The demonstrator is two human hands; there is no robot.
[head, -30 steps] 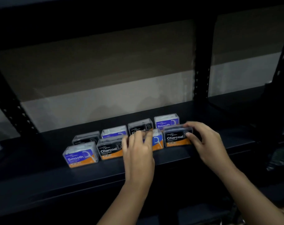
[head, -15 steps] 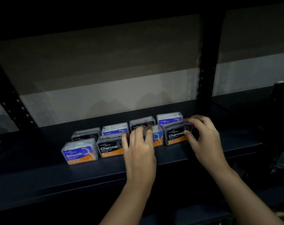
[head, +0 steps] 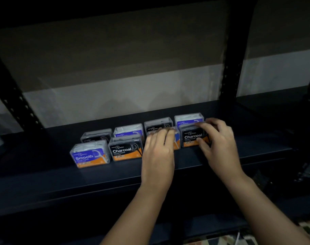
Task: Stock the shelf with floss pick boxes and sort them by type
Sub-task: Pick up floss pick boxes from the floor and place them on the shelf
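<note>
We are working at a dark shelf (head: 44, 175) carrying eight floss pick boxes in two rows of four, each row running from near left to far right.

Near row, left to right: a Smooth box (head: 89, 154), a Charcoal box (head: 126, 149), a third box (head: 175, 140) mostly hidden behind our left hand (head: 157, 156), and a right Charcoal box (head: 192, 137). The blue and orange edge showing on the third box is matching the Smooth label.

Far row, left to right: a black box (head: 95, 137), a blue box (head: 128, 130), a second black box (head: 157, 125), and a second blue box (head: 188, 119). The types are alternating along both rows.

Our left hand is lying over the third box, fingers (head: 165, 134) nearly straight and resting on its top edge; they are touching it, not gripping it.

Our right hand (head: 219, 144) is holding the right Charcoal box, with the thumb pressing its front right corner and the curled fingers over its top right edge. The box is standing on the shelf, just beside the third box and just in front of the second blue box.

A black upright (head: 232, 55) is standing behind the boxes to the right.
</note>
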